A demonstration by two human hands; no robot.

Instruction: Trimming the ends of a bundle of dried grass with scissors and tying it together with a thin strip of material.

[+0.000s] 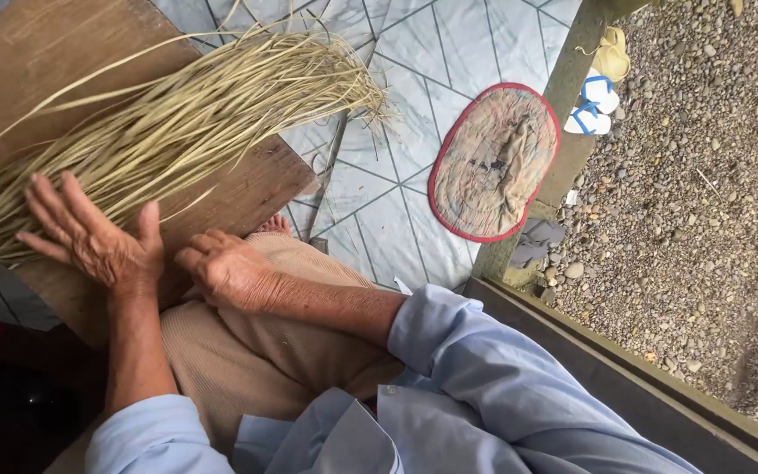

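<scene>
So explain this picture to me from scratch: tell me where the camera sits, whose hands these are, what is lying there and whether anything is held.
There is no machine here. The one camera is worn on a person's head and looks down at their own two bare hands and lap.

The left hand lies open, fingers spread, flat on a bundle of long dried straw-coloured strands. The bundle rests on a brown wooden board. The right hand is loosely curled at the board's edge; whether it grips any strand cannot be told.

Beyond lie a tiled floor, an oval mat with a red border, sandals and gravel.
</scene>
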